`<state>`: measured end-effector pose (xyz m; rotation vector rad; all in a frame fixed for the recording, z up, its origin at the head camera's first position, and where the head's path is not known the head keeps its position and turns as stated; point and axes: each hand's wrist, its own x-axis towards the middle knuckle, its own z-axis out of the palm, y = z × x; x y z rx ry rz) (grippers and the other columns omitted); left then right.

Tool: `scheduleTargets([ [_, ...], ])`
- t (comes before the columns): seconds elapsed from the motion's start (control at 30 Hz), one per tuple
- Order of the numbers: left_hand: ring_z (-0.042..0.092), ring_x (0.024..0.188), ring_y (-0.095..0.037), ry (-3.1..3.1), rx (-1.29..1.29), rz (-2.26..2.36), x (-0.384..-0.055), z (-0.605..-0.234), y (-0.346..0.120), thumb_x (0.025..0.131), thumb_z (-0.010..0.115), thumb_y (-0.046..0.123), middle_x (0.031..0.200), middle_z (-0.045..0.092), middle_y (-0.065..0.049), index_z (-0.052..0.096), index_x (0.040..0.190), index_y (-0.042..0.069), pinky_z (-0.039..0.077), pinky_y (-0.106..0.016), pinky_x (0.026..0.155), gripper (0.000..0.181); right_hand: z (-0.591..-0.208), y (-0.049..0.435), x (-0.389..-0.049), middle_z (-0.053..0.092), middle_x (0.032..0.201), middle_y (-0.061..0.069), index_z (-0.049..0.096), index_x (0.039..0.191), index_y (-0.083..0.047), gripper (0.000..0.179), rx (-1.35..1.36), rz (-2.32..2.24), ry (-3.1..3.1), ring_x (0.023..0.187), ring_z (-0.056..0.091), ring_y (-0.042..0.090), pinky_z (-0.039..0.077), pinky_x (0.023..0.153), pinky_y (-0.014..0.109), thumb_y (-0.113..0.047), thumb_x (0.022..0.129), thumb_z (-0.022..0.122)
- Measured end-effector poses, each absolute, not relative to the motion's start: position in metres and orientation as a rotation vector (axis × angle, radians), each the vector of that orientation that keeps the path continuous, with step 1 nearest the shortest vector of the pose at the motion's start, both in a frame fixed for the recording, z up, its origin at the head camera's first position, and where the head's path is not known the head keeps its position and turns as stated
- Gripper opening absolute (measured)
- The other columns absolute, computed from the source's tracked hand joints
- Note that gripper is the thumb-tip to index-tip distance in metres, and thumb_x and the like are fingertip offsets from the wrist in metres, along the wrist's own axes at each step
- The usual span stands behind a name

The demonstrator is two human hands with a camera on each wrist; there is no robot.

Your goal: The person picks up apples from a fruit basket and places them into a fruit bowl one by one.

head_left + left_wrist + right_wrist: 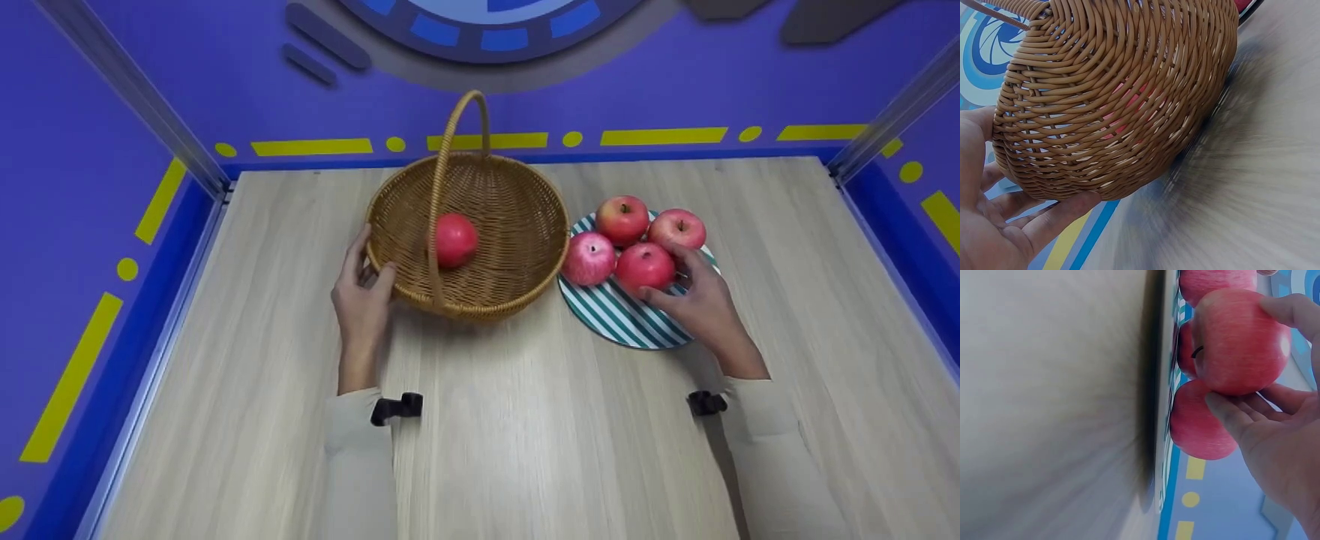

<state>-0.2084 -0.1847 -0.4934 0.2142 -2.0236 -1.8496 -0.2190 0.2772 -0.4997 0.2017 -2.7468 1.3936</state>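
Note:
My left hand holds the near left side of a round wicker basket, thumb and fingers spread against its outer wall. In the left wrist view, the basket's woven side fills much of the picture, and red shows through the weave. One red apple lies inside, partly behind the arched handle. My right hand grips the front apple at a striped plate, thumb on one side and fingers on the other. The right wrist view shows this apple between thumb and fingertips.
Three more apples share the plate: a pinkish one by the basket, one at the back and one at the right. Blue-purple panels wall the back and sides of the wooden table.

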Motion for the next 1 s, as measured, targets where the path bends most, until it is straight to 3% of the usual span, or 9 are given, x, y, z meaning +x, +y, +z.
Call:
scheduleTargets([
  [0.5,0.059,0.133,-0.030,-2.051,0.219,-1.816,-0.2077,-0.4935,-0.1847,0.097,0.068,0.009,0.157,0.053,-0.010,0.057,0.156,0.023,0.054,-0.041,0.104,0.061,-0.5017,0.2776,-0.2216,0.042,0.156,0.025,0.037,0.159,0.000,0.083,0.238,1.402,-2.783,0.142,0.044,0.046,0.042,0.113,0.061,-0.006,0.091,0.084],
  [1.0,0.058,0.135,-0.031,-2.018,0.214,-1.834,-0.2090,-0.4952,-0.1847,0.097,0.068,0.006,0.157,0.053,-0.011,0.058,0.155,0.021,0.051,-0.036,0.107,0.061,-0.4985,0.2736,-0.2214,0.046,0.151,0.027,0.037,0.151,0.002,0.078,0.054,1.391,-2.813,0.139,0.049,0.047,0.046,0.111,0.058,-0.011,0.091,0.086],
])
